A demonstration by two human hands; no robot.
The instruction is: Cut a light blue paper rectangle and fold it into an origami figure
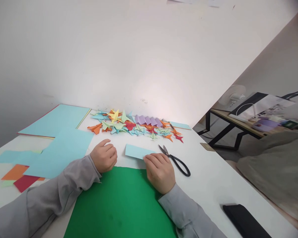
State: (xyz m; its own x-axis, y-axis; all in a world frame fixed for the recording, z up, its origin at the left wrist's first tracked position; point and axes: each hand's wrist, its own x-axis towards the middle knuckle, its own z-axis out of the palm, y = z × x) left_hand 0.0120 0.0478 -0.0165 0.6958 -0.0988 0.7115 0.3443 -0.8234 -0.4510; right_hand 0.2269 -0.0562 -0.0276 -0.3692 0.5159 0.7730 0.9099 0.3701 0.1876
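Strip (137, 151), seemingly uncreased, is pinched by the right hand (161, 171); left hand (104, 156) curls, grip unclear. Folded shapes (129, 125) lie done at twelve o'clock; flat sheets (62, 148) remain at nine.

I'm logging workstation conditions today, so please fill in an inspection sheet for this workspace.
Surface: white table; green sheet at the near side.
Job's things: light-blue paper strip; black-handled scissors, blades slightly apart.
Clutter: folded paper pieces near the wall; light-blue sheets at left; black flat object at lower right.
Hands: right hand holds the strip's right end in its fingers; left hand loosely curled, contents cannot be told.
Cables: thin white loop by the printed bag, possibly a cable; cannot tell.
Surroundings: side table at right, with the bag; white fan near it.
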